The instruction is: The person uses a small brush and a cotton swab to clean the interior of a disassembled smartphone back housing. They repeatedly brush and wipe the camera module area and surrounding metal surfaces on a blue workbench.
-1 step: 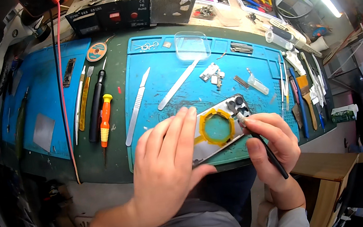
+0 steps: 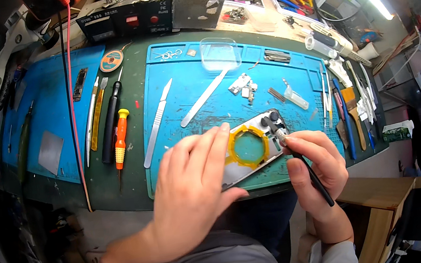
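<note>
Grasps a black-handled tool (image 2: 314, 181) in the right hand (image 2: 319, 161), with its tip at the dark round parts (image 2: 274, 115) in one corner of a pale panel (image 2: 238, 172) near the blue mat's (image 2: 178, 103) front edge. Lays the left hand (image 2: 191, 189), unclenched with fingers extended, over the panel's other end. Has a scalpel (image 2: 158, 123) farther left, and an orange screwdriver (image 2: 121, 136) on the desk (image 2: 133, 78).

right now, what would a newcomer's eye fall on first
Probably the yellow ring on the silver panel, between the left hand and the right hand, which grips a black-handled tool. Next, perhaps, the orange screwdriver with a yellow end, lying on the dark green table to the left.
</note>
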A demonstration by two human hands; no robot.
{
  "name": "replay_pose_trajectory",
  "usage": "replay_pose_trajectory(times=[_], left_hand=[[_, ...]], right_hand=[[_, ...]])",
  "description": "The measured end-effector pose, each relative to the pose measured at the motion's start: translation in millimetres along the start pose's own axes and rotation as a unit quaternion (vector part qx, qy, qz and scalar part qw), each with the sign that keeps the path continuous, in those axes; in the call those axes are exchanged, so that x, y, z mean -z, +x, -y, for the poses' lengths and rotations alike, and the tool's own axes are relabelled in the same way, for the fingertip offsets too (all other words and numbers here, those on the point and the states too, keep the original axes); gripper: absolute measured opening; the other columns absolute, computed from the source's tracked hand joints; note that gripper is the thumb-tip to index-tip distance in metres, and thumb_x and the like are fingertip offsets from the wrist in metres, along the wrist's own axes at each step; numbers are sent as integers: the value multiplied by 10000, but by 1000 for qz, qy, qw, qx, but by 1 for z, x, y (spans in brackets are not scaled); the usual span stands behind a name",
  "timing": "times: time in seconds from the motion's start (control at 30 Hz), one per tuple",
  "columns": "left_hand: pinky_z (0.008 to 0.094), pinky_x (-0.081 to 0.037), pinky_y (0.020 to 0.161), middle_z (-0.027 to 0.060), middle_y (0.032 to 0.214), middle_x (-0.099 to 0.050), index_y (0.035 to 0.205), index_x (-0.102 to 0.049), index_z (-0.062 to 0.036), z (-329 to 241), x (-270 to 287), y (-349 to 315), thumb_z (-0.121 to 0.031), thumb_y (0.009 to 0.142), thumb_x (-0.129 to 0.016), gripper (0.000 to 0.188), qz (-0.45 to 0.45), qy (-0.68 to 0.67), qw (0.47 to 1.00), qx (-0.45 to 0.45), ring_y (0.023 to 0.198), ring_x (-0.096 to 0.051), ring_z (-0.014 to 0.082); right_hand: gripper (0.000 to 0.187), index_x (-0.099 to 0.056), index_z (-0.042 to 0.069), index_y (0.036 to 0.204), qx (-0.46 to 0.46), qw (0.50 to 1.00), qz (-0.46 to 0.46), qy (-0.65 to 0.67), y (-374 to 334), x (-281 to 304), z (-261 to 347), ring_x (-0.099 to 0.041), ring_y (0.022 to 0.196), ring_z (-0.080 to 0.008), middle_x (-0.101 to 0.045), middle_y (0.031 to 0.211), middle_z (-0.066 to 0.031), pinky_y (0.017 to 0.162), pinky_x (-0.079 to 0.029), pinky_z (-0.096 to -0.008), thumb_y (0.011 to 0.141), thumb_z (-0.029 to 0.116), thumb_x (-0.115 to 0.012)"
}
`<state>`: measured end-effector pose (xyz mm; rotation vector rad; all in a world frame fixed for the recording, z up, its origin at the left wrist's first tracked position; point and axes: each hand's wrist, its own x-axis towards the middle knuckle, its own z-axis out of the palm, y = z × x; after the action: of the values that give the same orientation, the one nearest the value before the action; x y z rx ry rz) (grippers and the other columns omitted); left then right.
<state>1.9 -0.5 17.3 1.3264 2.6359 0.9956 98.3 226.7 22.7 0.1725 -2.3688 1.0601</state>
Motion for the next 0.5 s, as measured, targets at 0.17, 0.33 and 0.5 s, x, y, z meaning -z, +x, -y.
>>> replay_pose_trajectory(times=[0.17, 0.33, 0.5], left_hand=[[451, -513, 1117, 162, 1420, -644, 1627, -456, -22, 27, 18, 28, -117, 736, -946, 1021, 117, -121, 983, -70, 1351, -565, 360], [448, -483, 1198, 173, 1578, -547, 1636, -465, -48, 56, 23, 42, -66, 769, -917, 977, 196, -189, 953, -134, 1409, -542, 356], [479, -438, 1201, 138, 1554, -589, 1541, -566, -38, 43, 22, 16, -242, 799, -918, 846, 71, -30, 993, -90, 1404, -543, 351]], right_hand=[[308, -777, -39, 1205, -1, 999, -28, -39, -13, 29, -1, -753, 941, -293, -767, 1117, -205, 833, -595, -350, 904, 9, -821], [306, -793, -21, 1181, 24, 998, 64, 16, -3, 36, -5, -764, 954, -288, -786, 1091, -179, 822, -596, -356, 885, 39, -842], [298, -790, -10, 1175, 76, 988, 125, 42, 17, 10, -25, -769, 928, -303, -790, 1055, -169, 790, -600, -367, 885, 44, -838]])
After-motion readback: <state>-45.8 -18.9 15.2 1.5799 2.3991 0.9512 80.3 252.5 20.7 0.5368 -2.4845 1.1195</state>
